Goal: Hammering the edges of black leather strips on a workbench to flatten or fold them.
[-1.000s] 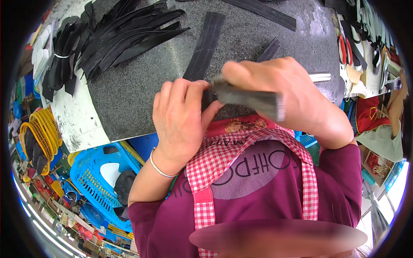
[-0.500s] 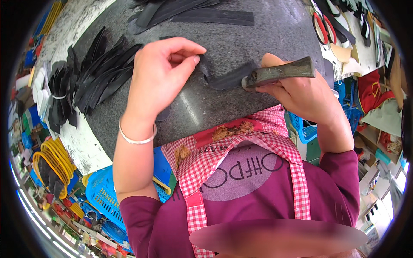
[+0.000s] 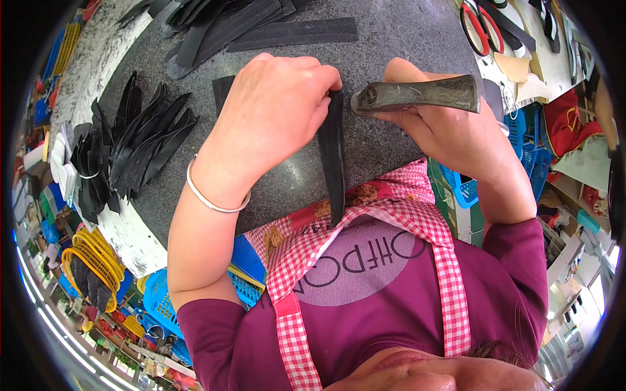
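1. The left hand [image 3: 274, 117] lies knuckles-up on the dark stone slab [image 3: 391, 39], fingers curled together and pressing down on the upper end of a long black strip [image 3: 334, 163]; whether the fingertips pinch it or only pin it cannot be told.
2. The strip runs from under those fingers straight toward the slab's near edge and hangs past it over the red-checked apron [image 3: 365, 234].
3. The right hand [image 3: 450, 130] is wrapped tight around a worn metal hammer head [image 3: 417, 94], whose round face points at the strip, just beside its upper end.
4. The strip looks thin, light and limp, like leather or rubber sheet, so it probably bends and slides easily; a flat press near the worked end seems the steadiest hold, as its free tail has no support.
5. The hammer looks heavy and stiff, and is gripped around its middle.
6. A bundle of similar black strips [image 3: 130, 143] lies fanned by the slab's left edge, more are piled at the far edge, and red-handled scissors [image 3: 479, 29] rest near the far right corner.
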Tool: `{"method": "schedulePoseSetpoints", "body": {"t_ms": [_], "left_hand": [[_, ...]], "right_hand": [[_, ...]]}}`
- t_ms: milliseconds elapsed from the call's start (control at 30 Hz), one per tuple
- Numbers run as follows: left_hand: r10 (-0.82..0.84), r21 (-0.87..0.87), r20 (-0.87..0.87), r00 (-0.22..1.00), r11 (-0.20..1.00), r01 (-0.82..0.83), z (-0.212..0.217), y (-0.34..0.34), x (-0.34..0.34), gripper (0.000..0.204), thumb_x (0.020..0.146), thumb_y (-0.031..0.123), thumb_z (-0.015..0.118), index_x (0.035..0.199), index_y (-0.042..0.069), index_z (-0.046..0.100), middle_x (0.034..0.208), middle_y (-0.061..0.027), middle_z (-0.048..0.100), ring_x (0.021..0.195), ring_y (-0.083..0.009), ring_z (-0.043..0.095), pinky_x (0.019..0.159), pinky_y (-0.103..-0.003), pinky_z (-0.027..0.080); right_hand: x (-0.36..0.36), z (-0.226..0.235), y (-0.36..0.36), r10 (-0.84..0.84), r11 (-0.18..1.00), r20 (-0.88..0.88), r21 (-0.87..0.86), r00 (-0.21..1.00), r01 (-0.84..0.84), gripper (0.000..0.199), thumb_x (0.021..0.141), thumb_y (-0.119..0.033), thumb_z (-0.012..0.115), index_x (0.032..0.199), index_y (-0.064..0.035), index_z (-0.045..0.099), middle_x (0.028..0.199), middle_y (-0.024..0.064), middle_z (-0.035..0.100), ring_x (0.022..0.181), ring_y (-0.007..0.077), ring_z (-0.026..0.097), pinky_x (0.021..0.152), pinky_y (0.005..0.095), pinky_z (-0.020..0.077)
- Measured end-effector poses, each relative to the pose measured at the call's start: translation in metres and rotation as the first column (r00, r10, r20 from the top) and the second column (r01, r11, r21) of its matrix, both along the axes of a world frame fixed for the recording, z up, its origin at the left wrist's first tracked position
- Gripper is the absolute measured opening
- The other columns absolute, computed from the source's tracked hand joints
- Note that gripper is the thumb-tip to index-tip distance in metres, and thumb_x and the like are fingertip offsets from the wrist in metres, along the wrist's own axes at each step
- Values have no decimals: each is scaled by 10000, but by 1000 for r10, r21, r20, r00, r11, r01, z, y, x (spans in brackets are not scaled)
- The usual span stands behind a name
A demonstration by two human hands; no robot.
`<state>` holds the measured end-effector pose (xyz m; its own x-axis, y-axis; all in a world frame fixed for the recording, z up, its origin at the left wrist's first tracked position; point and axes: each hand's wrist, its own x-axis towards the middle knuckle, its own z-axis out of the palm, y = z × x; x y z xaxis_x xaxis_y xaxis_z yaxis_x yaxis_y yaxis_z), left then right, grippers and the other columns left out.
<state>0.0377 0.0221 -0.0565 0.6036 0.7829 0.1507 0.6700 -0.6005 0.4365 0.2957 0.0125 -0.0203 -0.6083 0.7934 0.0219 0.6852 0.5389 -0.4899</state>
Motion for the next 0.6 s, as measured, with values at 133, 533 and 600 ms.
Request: {"method": "schedulePoseSetpoints", "body": {"t_ms": [133, 533, 600], "left_hand": [[-7, 3, 64, 998, 1000, 7, -3, -3, -5, 135, 881, 80, 807, 1014, 74, 781, 902, -68, 754, 826, -292, 738, 780, -394, 520], [-101, 321, -122, 987, 937, 136, -7, -12, -7, 222, 779, 100, 806, 999, 118, 824, 948, 21, 726, 854, -176, 685, 776, -351, 483], [-117, 356, -117, 986, 922, 152, -7, -13, -6, 198, 793, 118, 783, 988, 112, 819, 941, 24, 720, 847, -180, 677, 773, -353, 483]], "right_hand": [[-5, -6, 0, 6, 996, 40, -86, 999, -3, 191, 983, -135, 794, 1060, -73, 630, 841, 185, 669, 811, 450, 680, 648, 479, 513], [-12, 1, 8, -22, 979, 109, 203, 994, -1, 160, 1010, -151, 767, 1081, -80, 643, 793, 146, 599, 723, 393, 638, 619, 435, 495], [-7, -2, 8, 63, 997, 22, 47, 998, -64, 148, 987, -96, 758, 1035, -69, 621, 812, 124, 617, 673, 365, 661, 567, 424, 483]]}}
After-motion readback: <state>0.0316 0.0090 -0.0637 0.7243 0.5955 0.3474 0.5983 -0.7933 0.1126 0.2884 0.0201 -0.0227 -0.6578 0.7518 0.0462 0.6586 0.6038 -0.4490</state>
